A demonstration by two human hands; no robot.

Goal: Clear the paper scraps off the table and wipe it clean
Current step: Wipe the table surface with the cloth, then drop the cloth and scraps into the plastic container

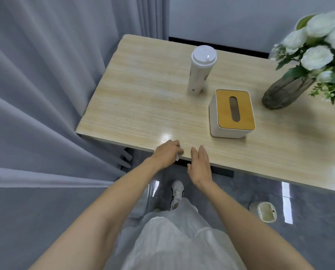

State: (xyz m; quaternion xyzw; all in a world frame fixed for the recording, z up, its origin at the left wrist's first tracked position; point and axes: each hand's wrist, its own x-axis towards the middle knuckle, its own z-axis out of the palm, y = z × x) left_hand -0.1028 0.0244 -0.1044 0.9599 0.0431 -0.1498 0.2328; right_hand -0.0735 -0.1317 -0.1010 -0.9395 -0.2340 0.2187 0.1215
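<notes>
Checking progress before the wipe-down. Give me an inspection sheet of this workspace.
Surface: light wood table, glossy; no loose scraps seen on top.
Job's things: one white paper scrap at the near edge, under the left hand; no cloth seen.
Clutter: lidded white cup, tissue box, vase of white flowers.
Grippers: left hand has its fingers curled over the scrap; right hand is open, beside it at the edge.
Cables: nothing seen.
Surroundings: grey curtain on the left, grey floor, small white container on it.
</notes>
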